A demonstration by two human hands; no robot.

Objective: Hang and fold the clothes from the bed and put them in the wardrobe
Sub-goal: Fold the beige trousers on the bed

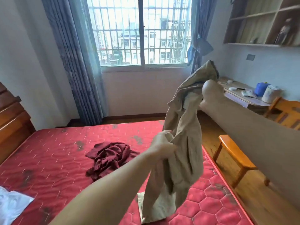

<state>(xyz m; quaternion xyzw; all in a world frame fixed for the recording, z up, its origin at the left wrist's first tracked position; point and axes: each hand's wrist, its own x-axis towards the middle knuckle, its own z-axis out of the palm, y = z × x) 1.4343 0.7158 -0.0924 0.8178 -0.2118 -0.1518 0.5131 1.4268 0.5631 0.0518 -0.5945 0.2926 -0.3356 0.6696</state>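
Note:
A beige shirt [183, 143] hangs in the air over the right side of the bed, its lower end touching the red mattress [56, 159]. My left hand [162, 145] grips it at mid-height. My right hand [211, 90] holds its upper part higher up, near the collar, and the cloth partly hides the fingers. A crumpled dark red garment [110, 158] lies in the middle of the mattress. A white cloth [11, 207] shows at the lower left corner of the bed.
A wooden headboard [11, 122] stands at the left. A wooden stool [235, 158] stands beside the bed on the right. Behind it are a desk [240, 95] with bags and a wooden chair [287, 112]. A barred window [139, 33] and wall shelves [259, 21] lie beyond.

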